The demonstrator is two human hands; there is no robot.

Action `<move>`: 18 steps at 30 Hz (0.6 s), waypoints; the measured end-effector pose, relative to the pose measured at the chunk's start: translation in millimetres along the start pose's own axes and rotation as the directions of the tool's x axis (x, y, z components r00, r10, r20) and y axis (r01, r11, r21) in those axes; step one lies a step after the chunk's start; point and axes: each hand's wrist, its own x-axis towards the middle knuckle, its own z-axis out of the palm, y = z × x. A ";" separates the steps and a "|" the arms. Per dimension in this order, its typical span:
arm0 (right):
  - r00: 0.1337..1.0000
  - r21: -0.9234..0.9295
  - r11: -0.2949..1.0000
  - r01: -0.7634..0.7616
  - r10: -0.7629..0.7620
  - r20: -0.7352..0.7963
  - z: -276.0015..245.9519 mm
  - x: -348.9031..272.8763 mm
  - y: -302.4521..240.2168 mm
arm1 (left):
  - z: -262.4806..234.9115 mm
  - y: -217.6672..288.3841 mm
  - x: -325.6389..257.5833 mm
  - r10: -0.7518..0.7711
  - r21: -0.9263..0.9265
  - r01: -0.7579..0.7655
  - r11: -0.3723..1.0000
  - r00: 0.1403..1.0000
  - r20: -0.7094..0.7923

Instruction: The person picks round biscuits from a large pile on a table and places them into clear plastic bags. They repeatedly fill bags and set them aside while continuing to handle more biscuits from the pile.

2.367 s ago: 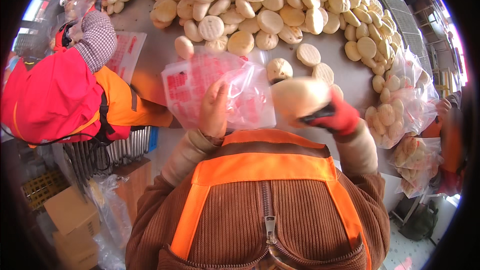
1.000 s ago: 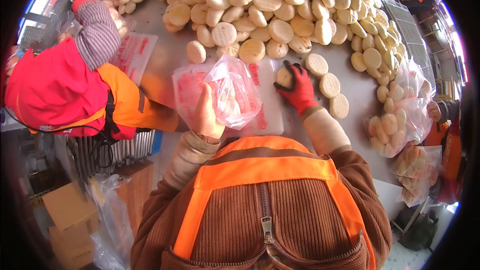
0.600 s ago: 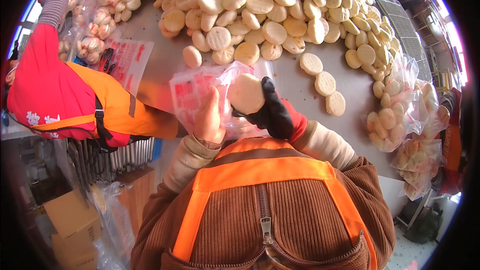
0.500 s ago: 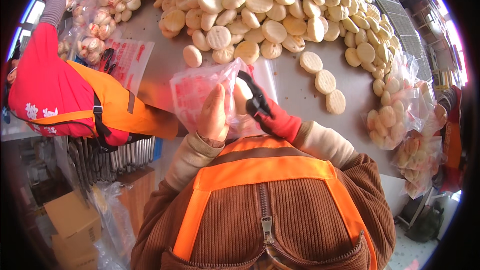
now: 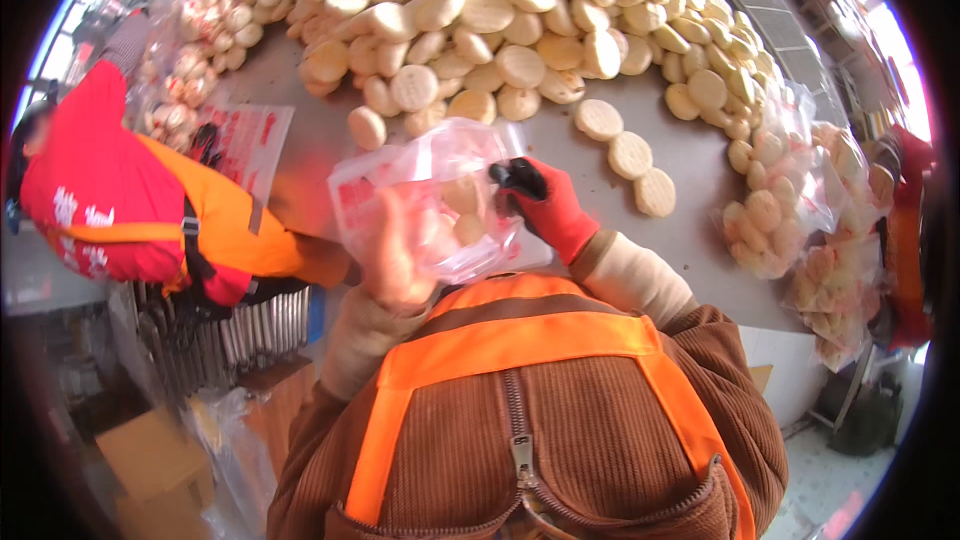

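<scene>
A clear plastic bag [image 5: 487, 145] with red print lies in front of my chest, with a few flat round buns [image 5: 461, 195] showing through it. My left hand [image 5: 395, 258], bare and smeared by motion, is against the bag's left side; its fingers are not clear. My right hand [image 5: 553, 208], in a red glove with black fingertips, has its fingers closed at the bag's right edge, and no bun shows in it. Three loose buns [image 5: 630, 155] lie in a row on the table to the right of that hand.
A large heap of buns [image 5: 485, 10] covers the far side of the metal table [image 5: 690, 225]. Filled bags [image 5: 762, 220] stand at the right edge. A co-worker in red and orange [image 5: 110, 180] works at the left, beside a flat printed bag [image 5: 258, 140]. Cardboard boxes [image 5: 150, 455] sit low at left.
My right hand has drawn back to the bag's right edge, and the bun it held at the mouth is inside. The bag has spread wider. My left hand has shifted left and down.
</scene>
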 end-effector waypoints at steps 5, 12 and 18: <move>0.927 0.031 0.927 0.375 -0.375 0.003 -13.7 -3.5 -35.3 | 22.8 32.6 -15.3 0.277 0.160 -0.276 0.948 0.961 0.014; 0.911 -0.018 0.919 0.395 -0.389 0.137 -58.1 5.7 -23.6 | -21.0 19.1 -3.0 0.179 0.066 -0.188 0.980 0.977 0.118; 0.842 -0.799 0.500 -0.335 -0.222 -0.492 -125.1 37.7 23.1 | -33.9 10.8 2.1 0.162 0.089 -0.139 0.986 0.913 -0.374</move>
